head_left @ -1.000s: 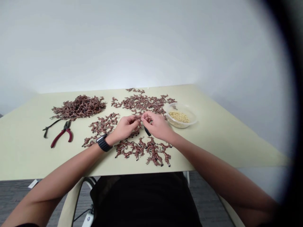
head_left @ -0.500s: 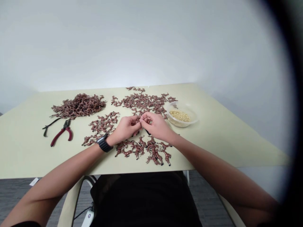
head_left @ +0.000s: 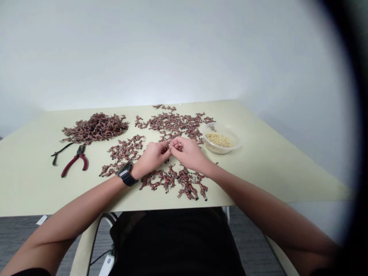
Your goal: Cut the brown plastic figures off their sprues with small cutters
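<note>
My left hand (head_left: 155,155) and my right hand (head_left: 185,150) meet fingertip to fingertip over the middle of the table. Both are closed in a pinch, and whatever lies between the fingers is too small and hidden to name. Brown deer-shaped pieces (head_left: 175,123) spread behind the hands, more (head_left: 126,150) lie left of my left hand, and others (head_left: 188,182) sit nearer the front edge. Just right of my right hand stands a clear round bowl (head_left: 236,147) holding small gold-coloured bits (head_left: 219,140).
At the left of the pale table (head_left: 267,165) is a heaped pile of brown pieces (head_left: 97,128). In front of it lie red-handled pliers (head_left: 75,159) and a black tool (head_left: 59,152). A wall (head_left: 143,50) rises behind the table.
The dark bit that showed below my right fingers is no longer visible. Both hands remain together in nearly the same place.
</note>
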Demonstrator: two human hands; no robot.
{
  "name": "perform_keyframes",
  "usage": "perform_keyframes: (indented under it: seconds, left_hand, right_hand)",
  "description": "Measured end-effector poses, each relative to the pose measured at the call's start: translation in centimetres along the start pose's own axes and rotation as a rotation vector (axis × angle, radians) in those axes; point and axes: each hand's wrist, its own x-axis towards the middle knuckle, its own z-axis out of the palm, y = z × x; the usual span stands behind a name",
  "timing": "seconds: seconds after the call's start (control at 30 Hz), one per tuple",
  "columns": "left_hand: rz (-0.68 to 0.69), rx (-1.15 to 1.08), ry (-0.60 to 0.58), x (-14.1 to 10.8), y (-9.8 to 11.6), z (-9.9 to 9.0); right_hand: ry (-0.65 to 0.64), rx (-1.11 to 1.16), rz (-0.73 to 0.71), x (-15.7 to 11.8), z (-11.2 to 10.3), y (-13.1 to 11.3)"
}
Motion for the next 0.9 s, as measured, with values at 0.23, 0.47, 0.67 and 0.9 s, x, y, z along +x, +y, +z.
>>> perform_keyframes:
  seconds: [0.23, 0.47, 0.67, 0.9]
  left_hand:
    - [0.0, 0.041, 0.007, 0.0, 0.1, 0.1]
    - [-0.132, -0.36, -0.275, 0.0, 0.2, -1.3]
    - [-0.196, -0.655, -0.475, 0.3, -0.4, -2.0]
    - [-0.082, -0.33, -0.184, 0.6, 0.0, -2.3]
  right_hand:
    - [-0.038, 0.178, 0.124, 0.2, 0.7, 0.7]
    - [0.043, 0.112, -0.032, 1.3, -0.6, 2.3]
    - [-0.036, 0.157, -0.089, 1.8, -1.3, 2.8]
    - [-0.024, 0.16, -0.005, 1.9, -1.4, 3.0]
